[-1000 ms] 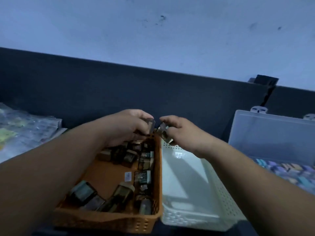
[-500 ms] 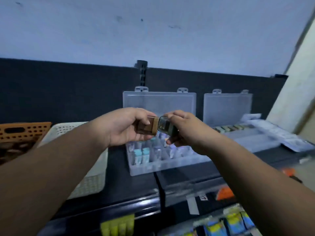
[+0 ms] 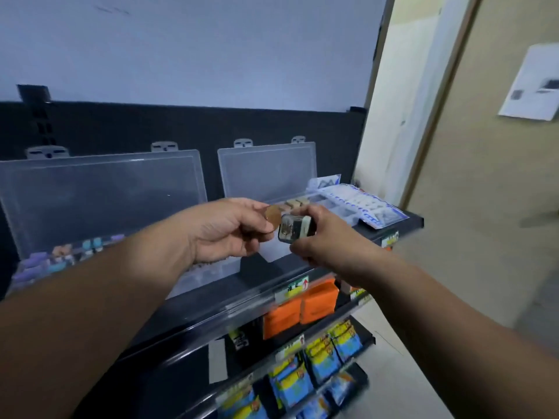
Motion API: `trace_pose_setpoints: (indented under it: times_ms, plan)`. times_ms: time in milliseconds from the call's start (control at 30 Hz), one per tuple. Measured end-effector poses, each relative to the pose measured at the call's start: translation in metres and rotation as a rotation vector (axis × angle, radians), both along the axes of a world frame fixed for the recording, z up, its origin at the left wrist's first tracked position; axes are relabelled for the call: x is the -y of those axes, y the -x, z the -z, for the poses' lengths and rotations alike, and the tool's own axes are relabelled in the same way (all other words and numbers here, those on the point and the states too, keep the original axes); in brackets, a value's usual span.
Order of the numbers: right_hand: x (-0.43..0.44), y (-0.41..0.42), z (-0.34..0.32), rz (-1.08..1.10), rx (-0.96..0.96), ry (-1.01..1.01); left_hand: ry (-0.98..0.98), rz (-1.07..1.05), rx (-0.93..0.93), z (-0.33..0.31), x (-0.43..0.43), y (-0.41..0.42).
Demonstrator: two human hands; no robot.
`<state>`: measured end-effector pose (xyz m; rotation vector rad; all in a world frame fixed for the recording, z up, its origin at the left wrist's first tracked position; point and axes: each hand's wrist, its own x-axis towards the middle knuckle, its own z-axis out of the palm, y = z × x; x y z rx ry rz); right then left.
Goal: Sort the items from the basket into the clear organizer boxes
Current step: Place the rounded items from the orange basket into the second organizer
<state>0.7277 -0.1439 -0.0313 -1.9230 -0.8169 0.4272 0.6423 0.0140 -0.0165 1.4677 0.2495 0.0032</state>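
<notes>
Up at the shelf (image 3: 252,269) now, reaching with both hands over the clear organizer boxes. Pinching a brown round-faced item (image 3: 273,217) between thumb and fingers of the left hand (image 3: 230,234). Gripping a small clear-and-dark item (image 3: 295,228) in the curled fingers of the right hand (image 3: 323,240), pressed right up against the brown one. Hard to tell whether two separate pieces or one being pulled apart.

Hovering just in front of the right organizer box (image 3: 266,173), open, with a few tan pieces (image 3: 295,202) already sitting in a far compartment. Further left, the left organizer box (image 3: 99,189), open too, showing coloured pieces (image 3: 60,258) in its left-hand compartments.

Judging by that: sorting well under way, not finished. Some compartments stocked, others looking bare, and these held items not yet dropped in. No sight of the basket from here, so no way of gauging the amount left. Next, most likely: finding the matching compartment and letting go.
</notes>
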Motion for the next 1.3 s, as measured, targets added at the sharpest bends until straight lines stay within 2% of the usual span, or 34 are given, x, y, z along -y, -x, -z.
trace_pose_setpoints:
  times_ms: [133, 267, 400, 567, 733, 933, 1200, 1300]
  plan:
    - [0.016, -0.039, 0.009, 0.047, -0.046, -0.035, -0.247, 0.014, -0.088, 0.002, 0.011, -0.051]
    - [0.017, -0.097, 0.013, 0.112, 0.029, -0.004, -0.472, 0.030, -0.044, 0.005, 0.001, -0.111]
    - [0.005, -0.160, 0.009, 0.146, 0.105, 0.045, -0.538, -0.002, -0.057, 0.000, -0.014, -0.167]
    - [-0.003, -0.233, 0.008, 0.144, 0.211, 0.112, -0.577, -0.152, -0.001, 0.000, -0.021, -0.226]
    - [-0.022, -0.305, 0.000, 0.042, 0.379, 0.275, -0.677, -0.243, -0.029, 0.009, -0.019, -0.275]
    - [-0.055, -0.393, 0.002, -0.149, 0.600, 0.360, -0.769, -0.400, -0.068, 0.024, -0.020, -0.336]
    - [-0.089, -0.463, 0.026, -0.424, 0.676, 0.355, -0.896, -0.457, -0.274, 0.042, -0.022, -0.392]
    - [-0.096, -0.477, 0.035, -0.501, 0.629, 0.384, -0.919, -0.466, -0.376, 0.054, -0.025, -0.405]
